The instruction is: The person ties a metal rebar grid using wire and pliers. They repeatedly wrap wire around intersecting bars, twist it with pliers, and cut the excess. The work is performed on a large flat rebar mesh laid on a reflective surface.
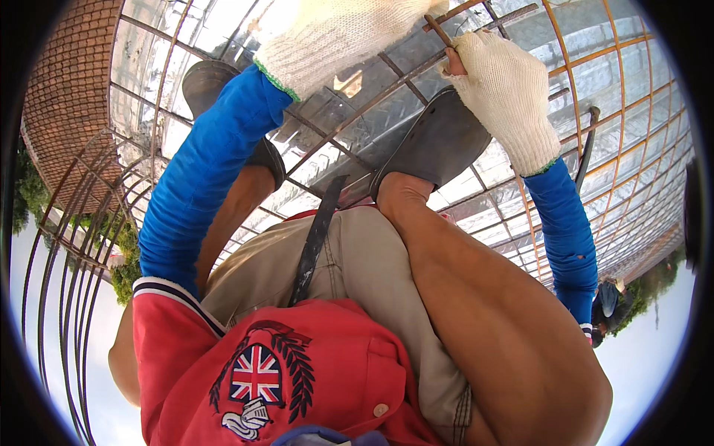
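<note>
My left hand, in a white knit glove with a green-edged cuff, reaches across the reinforcing-bar grid. Its fingers are mostly cut off by the top edge, so their grip does not show. My right hand, in a matching glove, is curled with its bare thumb tip against a short rusty steel rod. The rod's upper end sticks out close to the left fingertips. Under the grid lies shiny sheet-metal decking. My dark rubber clogs stand at the grid between my arms.
A dark hooked bar stands beside my right forearm. Several bent steel bars rise at the left, near a brown tiled roof. Orange-rusted mesh stretches right, with another person farther off. A black strap hangs at my waist.
</note>
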Motion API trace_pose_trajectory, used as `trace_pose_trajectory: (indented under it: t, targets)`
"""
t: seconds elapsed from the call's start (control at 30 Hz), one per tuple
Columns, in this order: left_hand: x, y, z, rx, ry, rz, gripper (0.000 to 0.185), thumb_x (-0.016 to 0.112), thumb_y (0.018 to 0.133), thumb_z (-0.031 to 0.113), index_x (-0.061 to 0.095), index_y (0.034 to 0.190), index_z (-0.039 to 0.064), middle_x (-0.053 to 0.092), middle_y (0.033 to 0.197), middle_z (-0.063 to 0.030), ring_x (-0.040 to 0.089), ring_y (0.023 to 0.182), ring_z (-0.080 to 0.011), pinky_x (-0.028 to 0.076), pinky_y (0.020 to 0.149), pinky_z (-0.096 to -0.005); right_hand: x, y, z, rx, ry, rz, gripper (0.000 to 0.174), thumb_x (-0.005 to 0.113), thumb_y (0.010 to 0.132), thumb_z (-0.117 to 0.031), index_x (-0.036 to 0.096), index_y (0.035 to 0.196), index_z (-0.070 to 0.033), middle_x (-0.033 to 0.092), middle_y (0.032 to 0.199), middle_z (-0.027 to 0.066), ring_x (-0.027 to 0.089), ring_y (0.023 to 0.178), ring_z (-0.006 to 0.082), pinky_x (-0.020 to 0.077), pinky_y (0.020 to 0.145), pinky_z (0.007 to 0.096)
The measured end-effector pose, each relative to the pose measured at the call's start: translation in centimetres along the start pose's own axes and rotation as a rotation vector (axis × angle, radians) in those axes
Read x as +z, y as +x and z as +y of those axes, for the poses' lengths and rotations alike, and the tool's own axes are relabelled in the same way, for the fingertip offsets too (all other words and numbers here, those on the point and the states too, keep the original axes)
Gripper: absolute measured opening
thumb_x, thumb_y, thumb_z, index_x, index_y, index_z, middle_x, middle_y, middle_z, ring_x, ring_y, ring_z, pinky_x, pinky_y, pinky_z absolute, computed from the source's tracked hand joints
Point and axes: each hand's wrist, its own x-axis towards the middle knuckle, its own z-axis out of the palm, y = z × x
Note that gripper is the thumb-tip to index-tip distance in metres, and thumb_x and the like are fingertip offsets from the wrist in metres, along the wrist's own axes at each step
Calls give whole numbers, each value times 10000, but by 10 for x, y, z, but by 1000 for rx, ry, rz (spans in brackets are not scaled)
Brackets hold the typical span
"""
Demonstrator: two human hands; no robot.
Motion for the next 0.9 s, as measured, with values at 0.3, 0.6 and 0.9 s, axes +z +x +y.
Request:
trace_pose_trajectory:
  t: [0.3, 0.6, 0.9]
  targets:
    - [-25, -21, 1, -106, 113, -36, 321, 697, 1044, 92, 676, 1350, -5, 709, 1256, -111, 676, 1134, -190, 586, 963, -334, 1, 4, -6, 271, 176, -133, 353, 749, 966, -369, 680, 886, -32, 660, 725, 173, 703, 725, 380, 541, 647, 473]
    - [-21, -26, 5, -114, 339, 38, 309, 742, 1017, 140, 708, 1290, -1, 729, 1175, -129, 697, 1051, -208, 602, 872, -341, -7, -2, -6, 540, 532, -154, 377, 762, 959, -354, 737, 983, 21, 697, 769, 151, 675, 699, 217, 521, 660, 394]
    - [-15, -22, 17, -144, 428, 49, 323, 770, 1001, 160, 714, 1281, 10, 740, 1150, -121, 700, 1024, -212, 600, 840, -345, -41, 1, 25, -176, -44, -29, 377, 827, 848, -130, 691, 1199, -147, 669, 1189, 23, 704, 977, 269, 590, 814, 415]
